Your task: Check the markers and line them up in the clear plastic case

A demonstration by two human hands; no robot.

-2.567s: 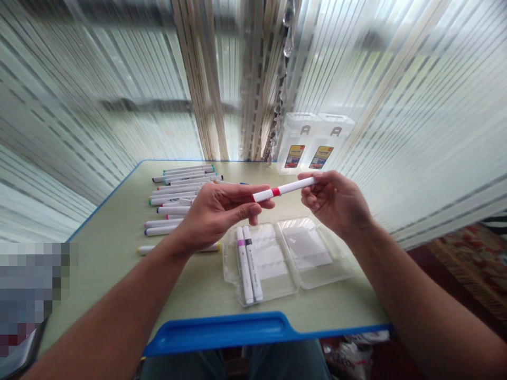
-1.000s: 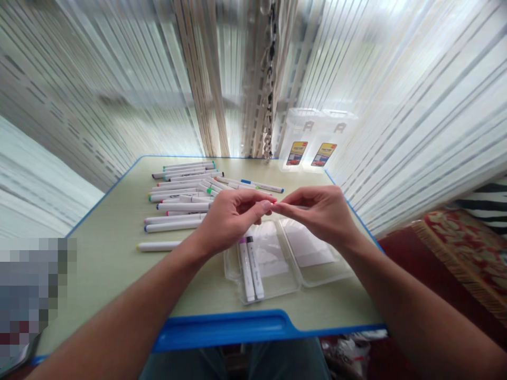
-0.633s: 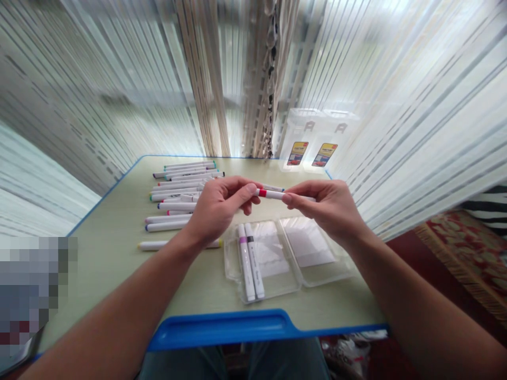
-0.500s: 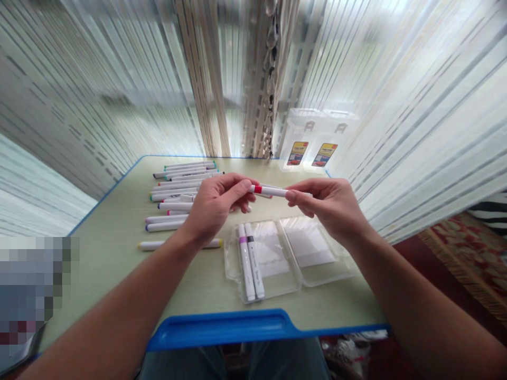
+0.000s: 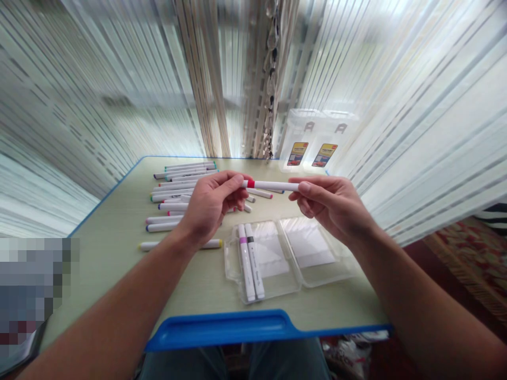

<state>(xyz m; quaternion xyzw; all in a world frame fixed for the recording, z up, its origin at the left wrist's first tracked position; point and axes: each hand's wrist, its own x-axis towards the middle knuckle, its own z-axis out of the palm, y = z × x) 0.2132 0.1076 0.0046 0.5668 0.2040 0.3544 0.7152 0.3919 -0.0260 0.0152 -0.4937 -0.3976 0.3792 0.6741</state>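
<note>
A white marker with a red band (image 5: pixel 271 185) is held level above the table between both hands. My left hand (image 5: pixel 209 206) pinches its red-banded end and my right hand (image 5: pixel 330 206) pinches the other end. Below them an open clear plastic case (image 5: pixel 277 277) lies on the pale green table (image 5: pixel 111 243). Two white markers (image 5: pixel 249 261), one purple-banded and one black-banded, lie in the case's left half. The right half holds only a white sheet.
Several white markers with coloured bands (image 5: pixel 178 190) lie in rows on the far left of the table. Two clear storage boxes with yellow labels (image 5: pixel 317 140) stand at the back right. A blue tray lip (image 5: pixel 222 330) runs along the near edge. Striped curtains surround the table.
The marker has been turned from tilted to level and raised slightly. A second ago the hands were close together at its middle; they have since drawn apart to its ends.
</note>
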